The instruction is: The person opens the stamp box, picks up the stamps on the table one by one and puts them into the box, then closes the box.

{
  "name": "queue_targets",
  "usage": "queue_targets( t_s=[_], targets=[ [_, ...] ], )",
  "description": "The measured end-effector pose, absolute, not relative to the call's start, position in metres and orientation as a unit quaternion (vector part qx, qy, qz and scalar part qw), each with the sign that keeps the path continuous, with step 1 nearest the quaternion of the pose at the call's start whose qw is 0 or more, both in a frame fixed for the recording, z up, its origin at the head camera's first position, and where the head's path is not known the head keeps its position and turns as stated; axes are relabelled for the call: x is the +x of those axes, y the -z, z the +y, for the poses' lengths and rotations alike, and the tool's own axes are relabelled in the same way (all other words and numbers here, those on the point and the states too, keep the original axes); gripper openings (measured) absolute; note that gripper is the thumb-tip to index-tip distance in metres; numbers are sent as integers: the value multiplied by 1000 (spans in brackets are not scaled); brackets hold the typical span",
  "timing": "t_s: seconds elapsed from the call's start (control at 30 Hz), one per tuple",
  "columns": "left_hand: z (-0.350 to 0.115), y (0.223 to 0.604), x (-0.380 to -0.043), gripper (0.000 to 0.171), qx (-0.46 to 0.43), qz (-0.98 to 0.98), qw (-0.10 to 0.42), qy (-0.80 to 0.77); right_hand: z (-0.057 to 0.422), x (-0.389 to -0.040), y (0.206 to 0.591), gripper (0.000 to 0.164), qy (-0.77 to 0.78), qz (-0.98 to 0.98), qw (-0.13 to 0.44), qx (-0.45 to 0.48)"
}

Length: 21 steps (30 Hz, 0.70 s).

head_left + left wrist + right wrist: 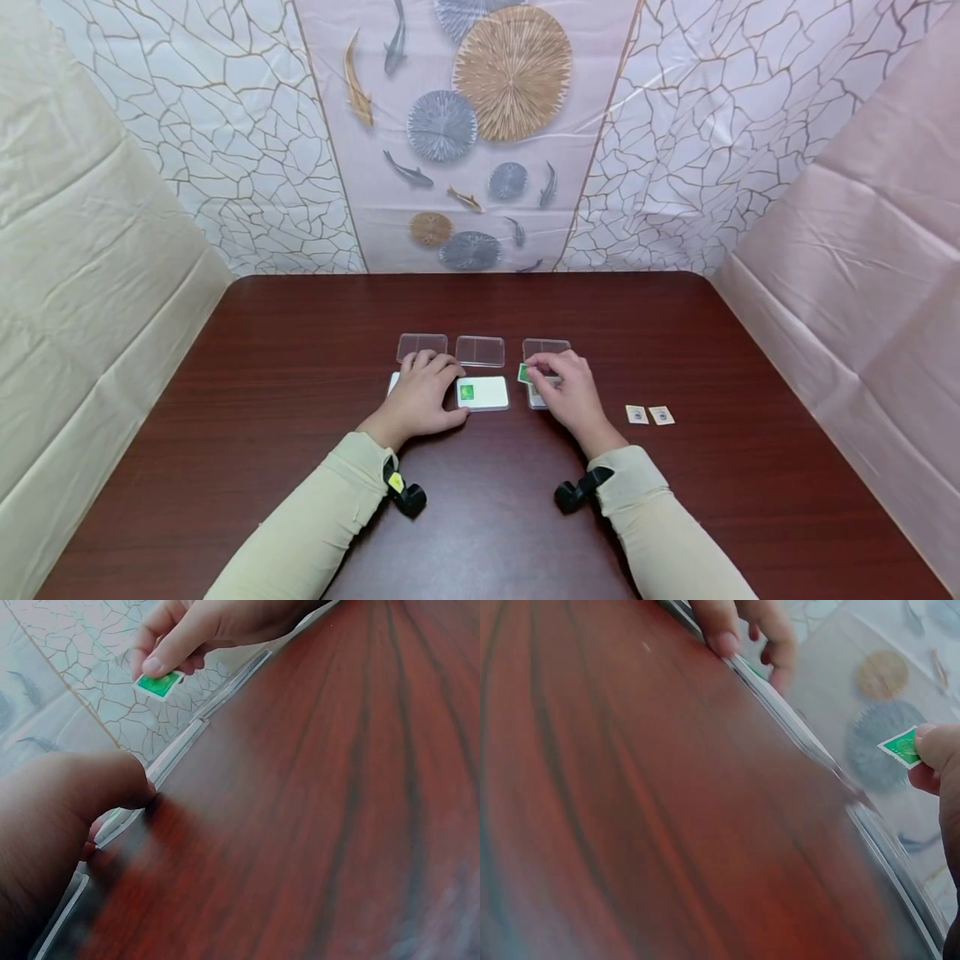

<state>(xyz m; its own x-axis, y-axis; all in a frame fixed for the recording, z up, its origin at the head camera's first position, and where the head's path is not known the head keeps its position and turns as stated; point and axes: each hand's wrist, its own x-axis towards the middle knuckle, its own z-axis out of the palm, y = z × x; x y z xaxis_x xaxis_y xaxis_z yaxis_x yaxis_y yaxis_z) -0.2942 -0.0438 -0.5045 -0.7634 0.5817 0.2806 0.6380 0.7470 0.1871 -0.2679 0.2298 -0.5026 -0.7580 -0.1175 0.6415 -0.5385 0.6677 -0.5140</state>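
Between thumb and fingertips my right hand (567, 390) pinches a small green postage stamp (901, 748) with a white perforated edge. It holds the stamp raised over the right plastic case (536, 400), which the hand partly covers. My left hand (422, 398) grips the middle case (491, 394) at its left end, thumb at the near edge and fingers at the far edge. On that case's white insert lies another green stamp (467, 392), towards the left. A third case (393, 381) is mostly hidden under my left hand.
Clear lids, a left one (422, 343), a middle one (480, 352) and a right one (545, 345), stand open behind the cases. Two small pale stamps (637, 415) lie on the brown table (480, 517) to the right. A patterned curtain (465, 192) hangs behind the table.
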Motion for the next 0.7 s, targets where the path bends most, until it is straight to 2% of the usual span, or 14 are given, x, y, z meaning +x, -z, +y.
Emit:
queue_targets(
  t_s=[0.37,0.53,0.7],
  targets=[
    [-44,505,-295,55,-327,-928,107,139,197,-268,504,11,-355,-873,258,213],
    [-44,504,-294,55,-330,-927,107,144,187,-268,504,8,-307,-899,225,214],
    [-44,503,-294,55,-330,-928,105,141,183,-269,502,8,-250,-918,216,221]
  ],
)
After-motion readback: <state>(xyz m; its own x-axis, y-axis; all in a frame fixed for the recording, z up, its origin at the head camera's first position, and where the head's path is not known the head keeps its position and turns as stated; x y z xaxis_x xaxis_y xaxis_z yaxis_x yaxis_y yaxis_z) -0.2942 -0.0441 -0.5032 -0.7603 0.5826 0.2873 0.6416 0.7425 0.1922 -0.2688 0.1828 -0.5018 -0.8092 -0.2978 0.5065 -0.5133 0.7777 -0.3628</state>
